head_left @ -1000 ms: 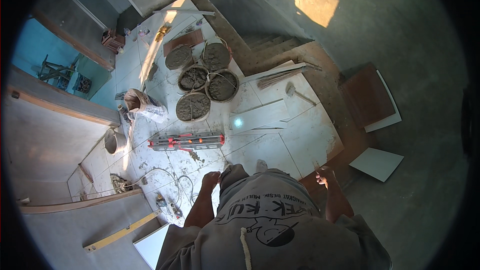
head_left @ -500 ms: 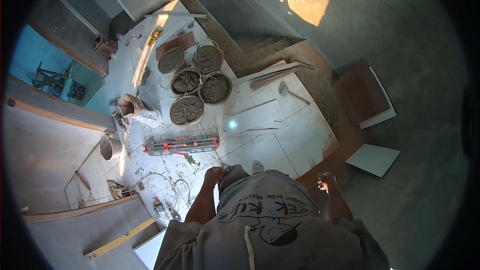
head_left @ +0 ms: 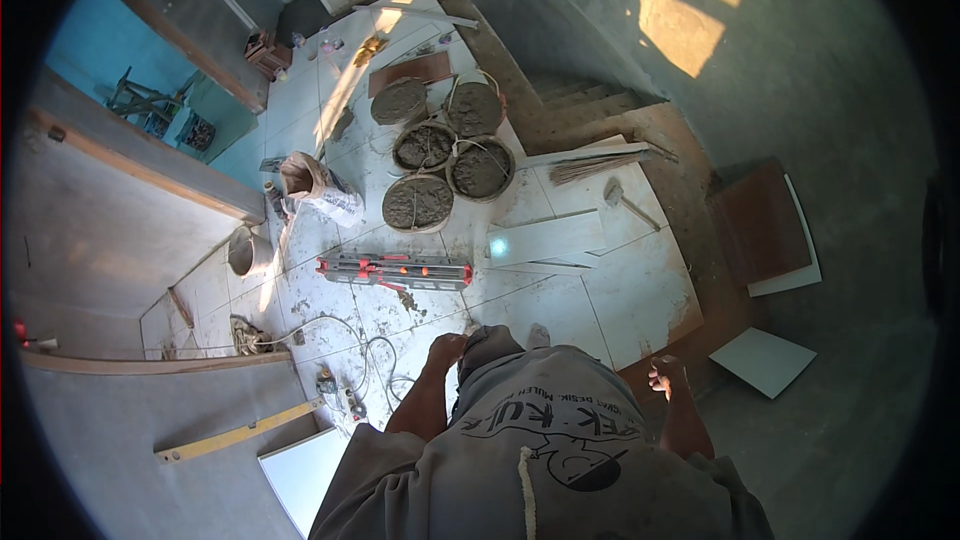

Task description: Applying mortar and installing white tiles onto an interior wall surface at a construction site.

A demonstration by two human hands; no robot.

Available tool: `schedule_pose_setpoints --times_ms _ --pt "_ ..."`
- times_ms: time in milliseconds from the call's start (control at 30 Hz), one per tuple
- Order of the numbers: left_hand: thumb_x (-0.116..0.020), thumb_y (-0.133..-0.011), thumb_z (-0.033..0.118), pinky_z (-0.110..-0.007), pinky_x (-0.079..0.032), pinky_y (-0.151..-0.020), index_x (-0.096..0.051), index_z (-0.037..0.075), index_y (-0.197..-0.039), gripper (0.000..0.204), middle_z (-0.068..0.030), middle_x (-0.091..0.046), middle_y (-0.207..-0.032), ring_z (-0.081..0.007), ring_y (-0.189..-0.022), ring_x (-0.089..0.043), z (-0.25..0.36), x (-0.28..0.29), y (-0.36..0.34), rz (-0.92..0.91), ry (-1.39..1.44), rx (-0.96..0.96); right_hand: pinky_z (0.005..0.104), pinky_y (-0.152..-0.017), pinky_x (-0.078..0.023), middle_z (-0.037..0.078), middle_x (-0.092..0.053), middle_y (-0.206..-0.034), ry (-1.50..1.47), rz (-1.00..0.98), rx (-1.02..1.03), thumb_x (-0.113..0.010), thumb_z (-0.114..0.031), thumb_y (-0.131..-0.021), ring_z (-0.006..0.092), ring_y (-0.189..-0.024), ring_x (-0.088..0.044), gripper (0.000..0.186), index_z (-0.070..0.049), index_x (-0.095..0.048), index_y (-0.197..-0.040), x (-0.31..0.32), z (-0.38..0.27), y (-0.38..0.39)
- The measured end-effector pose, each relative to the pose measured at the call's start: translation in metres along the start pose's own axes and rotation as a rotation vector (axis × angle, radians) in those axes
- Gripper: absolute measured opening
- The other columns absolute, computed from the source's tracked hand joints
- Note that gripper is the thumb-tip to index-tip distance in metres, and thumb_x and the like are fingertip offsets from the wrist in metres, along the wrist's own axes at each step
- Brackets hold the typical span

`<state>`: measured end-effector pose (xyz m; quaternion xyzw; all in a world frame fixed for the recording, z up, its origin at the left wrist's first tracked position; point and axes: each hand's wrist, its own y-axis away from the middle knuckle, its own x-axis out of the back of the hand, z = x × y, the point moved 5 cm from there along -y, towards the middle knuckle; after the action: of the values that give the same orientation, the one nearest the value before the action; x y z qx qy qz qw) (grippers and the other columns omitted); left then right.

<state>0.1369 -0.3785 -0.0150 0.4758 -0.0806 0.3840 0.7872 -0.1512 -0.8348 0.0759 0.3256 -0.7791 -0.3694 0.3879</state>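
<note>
My left hand [head_left: 447, 350] hangs at my left thigh with curled fingers; what it holds, if anything, is hidden. My right hand [head_left: 668, 377] is held out at my right side, fingers curled, whitish at the tips; I cannot make out anything in it. On the tiled floor [head_left: 630, 310] before me lie a red-and-black tile cutter [head_left: 393, 271], white tile pieces [head_left: 540, 236] and a mallet [head_left: 632, 204]. Behind them stand several mortar-filled buckets [head_left: 418, 203] and an open sack [head_left: 330, 195]. A looped cable [head_left: 370, 345] lies left of my feet.
Stairs [head_left: 570, 92] descend at the back, beside a straw broom [head_left: 590, 165]. Brown and white panels [head_left: 758, 223] and a loose white tile [head_left: 763, 362] are on the right. A yellow level [head_left: 238, 430], a pail [head_left: 249, 252] and doorways [head_left: 125, 40] are on the left.
The whole room has shifted rightward in the picture as my view turns slightly. Both hands stay low at my sides with their fingers curled. No object has visibly moved.
</note>
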Motion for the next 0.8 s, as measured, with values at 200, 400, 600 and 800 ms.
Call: schedule_pose_setpoints --times_ms 200,400,600,800 --pt "-0.04 -0.082 0.038 -0.039 -0.044 -0.082 -0.064 0.008 -0.09 0.039 -0.0146 -0.065 -0.088 -0.0313 -0.089 -0.059 0.009 0.002 0.011 -0.006 -0.051 -0.009 0.0334 -0.046 -0.05 0.014 -0.059 -0.072 0.091 -0.027 0.008 -0.056 -0.022 -0.082 0.0202 -0.051 -0.056 0.023 -0.001 -0.055 -0.092 0.0 -0.004 -0.009" --pt "-0.047 -0.08 0.039 -0.036 -0.045 -0.074 -0.065 0.007 -0.089 0.038 -0.0128 -0.064 -0.082 -0.0258 -0.079 -0.06 0.006 0.0 0.012 0.05 -0.081 -0.057 0.0271 -0.035 -0.04 0.008 -0.051 -0.059 0.019 -0.037 0.035 -0.058 -0.017 -0.081 0.0145 -0.041 -0.045 0.016 -0.005 -0.049 -0.076 -0.004 -0.004 -0.006" --pt "-0.049 -0.079 0.039 -0.036 -0.046 -0.071 -0.067 0.008 -0.083 0.037 -0.0114 -0.064 -0.075 -0.025 -0.073 -0.062 0.025 0.008 0.025 0.143 -0.098 -0.194 0.0317 -0.039 -0.046 0.01 -0.054 -0.062 0.12 -0.049 0.063 -0.057 -0.018 -0.081 0.0172 -0.044 -0.051 0.015 -0.004 -0.051 -0.078 0.0 -0.009 0.002" --pt "-0.05 -0.079 0.04 -0.039 -0.044 -0.085 -0.065 0.008 -0.094 0.039 -0.0162 -0.063 -0.098 -0.0331 -0.095 -0.058 0.013 0.001 0.021 0.04 -0.033 0.085 0.0325 -0.042 -0.049 0.01 -0.056 -0.062 0.135 -0.004 0.072 -0.056 -0.019 -0.082 0.0184 -0.044 -0.052 0.016 -0.003 -0.054 -0.082 0.01 -0.01 -0.011"
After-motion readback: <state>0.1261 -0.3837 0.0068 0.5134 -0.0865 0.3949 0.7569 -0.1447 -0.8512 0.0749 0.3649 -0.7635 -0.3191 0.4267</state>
